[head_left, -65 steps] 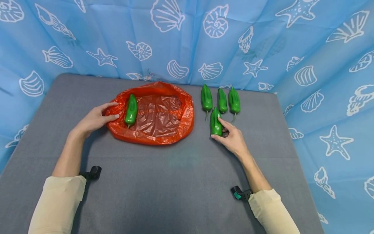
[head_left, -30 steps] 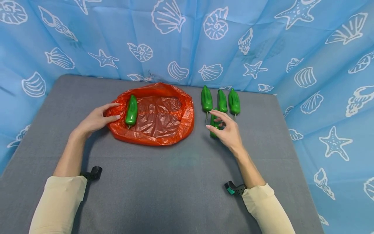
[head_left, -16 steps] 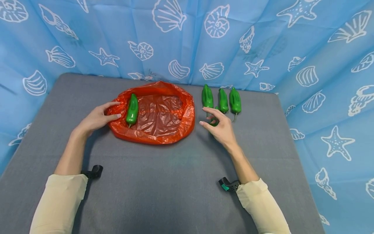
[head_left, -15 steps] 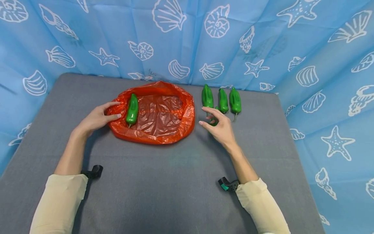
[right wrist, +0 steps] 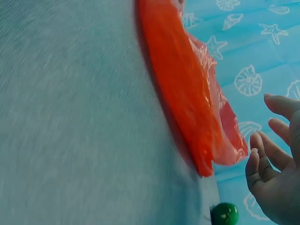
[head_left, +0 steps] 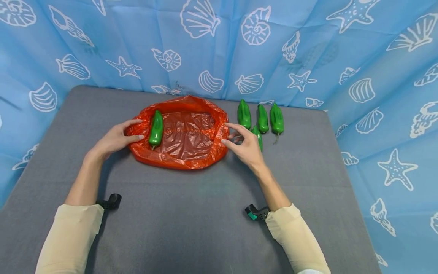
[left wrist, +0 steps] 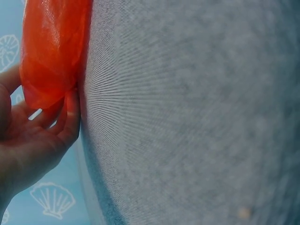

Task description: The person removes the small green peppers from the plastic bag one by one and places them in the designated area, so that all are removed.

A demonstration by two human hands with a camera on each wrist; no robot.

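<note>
A red plastic bag lies on the table with its mouth spread wide. Inside it, along the left side, is a green pepper. My left hand holds the bag's left edge, thumb on one side and fingers on the other, as the left wrist view also shows. At the bag's right rim hovers my right hand, fingers spread and holding nothing; the right wrist view shows a gap between this hand and the bag. Just behind that hand, another green pepper is partly hidden.
Three green peppers stand in a row at the table's back right: a left one, a middle one and a right one. A blue curtain with white shells hangs behind the grey table.
My right hand has let go of the green pepper in front of the row and moved left to the bag's right rim. The left hand stays on the bag.
</note>
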